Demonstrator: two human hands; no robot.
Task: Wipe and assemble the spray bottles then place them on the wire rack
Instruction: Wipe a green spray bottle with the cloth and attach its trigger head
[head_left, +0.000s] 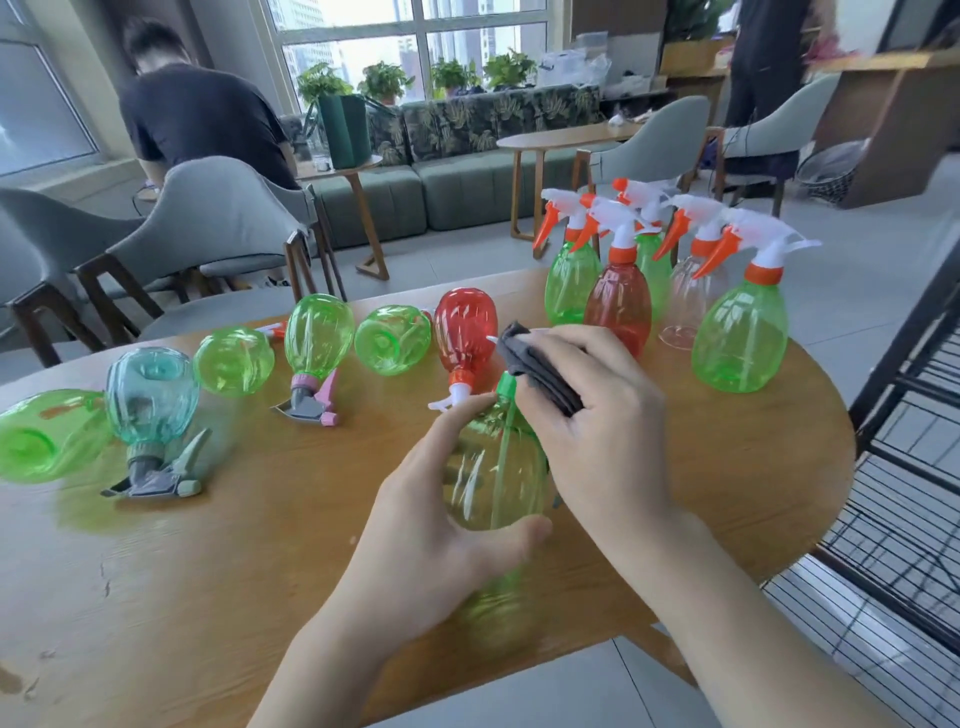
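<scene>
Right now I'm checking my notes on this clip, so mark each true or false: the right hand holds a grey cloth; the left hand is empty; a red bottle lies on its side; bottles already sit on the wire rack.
1. The right hand holds a grey cloth. True.
2. The left hand is empty. False: it grips a green bottle.
3. A red bottle lies on its side on the table. True.
4. Bottles already sit on the wire rack. False: its visible shelves hold none.
</scene>
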